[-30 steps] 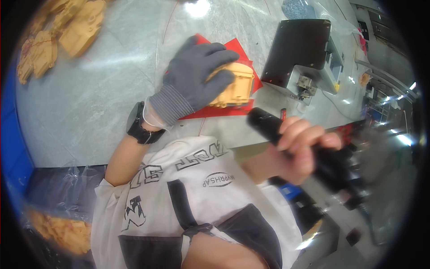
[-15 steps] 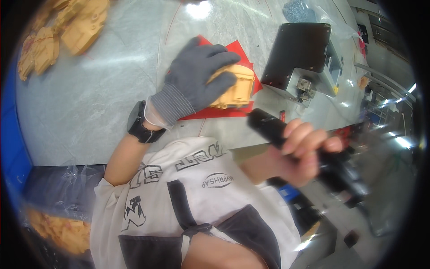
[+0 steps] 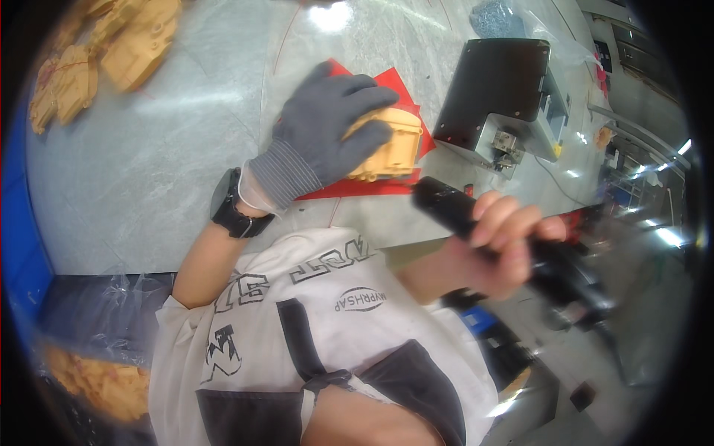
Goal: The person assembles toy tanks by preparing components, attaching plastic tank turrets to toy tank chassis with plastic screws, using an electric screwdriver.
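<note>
Since 0.5 s ago: slight shift only, the bare right hand (image 3: pixel 507 249) and the rear of its black cylindrical handheld tool (image 3: pixel 446 209) swinging a little farther out; the grey knit-gloved left hand (image 3: pixel 327 123) unchanged. Left grip: part-curled, thumb near and fingers far, straddling a yellow-orange moulded housing (image 3: pixel 398 145) that rests on overlapping red flat sheets (image 3: pixel 338 189) at mid-table. Right grip: fingers closed round the tool, its blurred front end near the housing's near right edge; contact cannot be told. Judged good practice: hold the housing flat with even pressure, keep gloved fingers off the tool's line, steady the right wrist before contact. Surface: grey, faintly veined tabletop (image 3: pixel 178 186), red lines on it; yellow-orange moulded parts (image 3: pixel 137 56) far left; dark-topped metal box-shaped machine (image 3: pixel 494 82) to the right. Room: blue panel (image 3: pixel 24 215) at left edge, bright strip light (image 3: pixel 669 236) far right, background blurred.
</note>
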A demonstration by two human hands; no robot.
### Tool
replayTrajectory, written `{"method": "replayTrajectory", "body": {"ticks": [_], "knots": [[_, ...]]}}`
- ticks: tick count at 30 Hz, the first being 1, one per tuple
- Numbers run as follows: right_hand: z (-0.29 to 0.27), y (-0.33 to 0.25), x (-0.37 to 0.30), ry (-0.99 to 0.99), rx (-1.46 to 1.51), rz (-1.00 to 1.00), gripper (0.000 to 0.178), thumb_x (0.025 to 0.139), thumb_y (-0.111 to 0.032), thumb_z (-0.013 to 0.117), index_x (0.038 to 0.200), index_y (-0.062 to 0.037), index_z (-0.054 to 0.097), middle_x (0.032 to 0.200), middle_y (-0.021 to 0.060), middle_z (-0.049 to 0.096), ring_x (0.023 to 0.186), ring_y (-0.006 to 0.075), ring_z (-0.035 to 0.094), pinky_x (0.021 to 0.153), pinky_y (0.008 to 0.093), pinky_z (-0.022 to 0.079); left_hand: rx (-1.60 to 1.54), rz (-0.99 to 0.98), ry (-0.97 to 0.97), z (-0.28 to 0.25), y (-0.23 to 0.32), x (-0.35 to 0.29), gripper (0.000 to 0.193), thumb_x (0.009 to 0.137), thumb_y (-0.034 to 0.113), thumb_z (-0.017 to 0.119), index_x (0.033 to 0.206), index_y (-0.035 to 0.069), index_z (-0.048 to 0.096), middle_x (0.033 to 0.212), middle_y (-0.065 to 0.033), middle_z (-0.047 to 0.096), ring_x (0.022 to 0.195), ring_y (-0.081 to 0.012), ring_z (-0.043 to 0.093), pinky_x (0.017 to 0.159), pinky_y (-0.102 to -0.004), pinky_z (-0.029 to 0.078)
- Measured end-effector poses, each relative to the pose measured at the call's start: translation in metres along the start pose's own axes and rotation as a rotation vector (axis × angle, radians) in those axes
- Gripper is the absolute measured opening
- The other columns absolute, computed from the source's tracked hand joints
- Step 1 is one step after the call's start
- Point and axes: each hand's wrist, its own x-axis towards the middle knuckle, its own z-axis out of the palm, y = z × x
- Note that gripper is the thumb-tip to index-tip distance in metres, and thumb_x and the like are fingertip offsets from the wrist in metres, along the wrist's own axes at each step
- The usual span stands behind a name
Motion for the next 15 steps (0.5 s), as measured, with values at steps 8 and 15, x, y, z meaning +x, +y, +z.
{"method": "replayTrajectory", "body": {"ticks": [8,15], "knots": [[-0.0024,-0.0055,0.0,0.025,-0.006,-0.003,0.04,0.07,-0.001,0.049,0.109,-0.0068,0.039,0.062,0.006,0.046,0.05,0.0183,0.047,0.054,0.0345,0.038,0.022,0.008,0.006,0.0016,-0.0009,-0.0008,0.033,0.079,0.024,0.056,0.107,0.007,0.056,0.106,-0.0121,0.056,0.096,-0.0293,0.052,0.1,-0.0452,0.025],[-0.001,-0.0054,0.0032,-0.02,-0.086,0.013,0.04,0.071,-0.001,0.05,0.108,-0.0071,0.039,0.061,0.006,0.046,0.049,0.0183,0.047,0.054,0.0351,0.038,-0.002,-0.006,-0.004,0.0007,-0.0005,-0.0008,0.033,0.079,0.024,0.056,0.107,0.007,0.056,0.106,-0.012,0.056,0.095,-0.0289,0.052,0.1,-0.0452,0.025]]}}
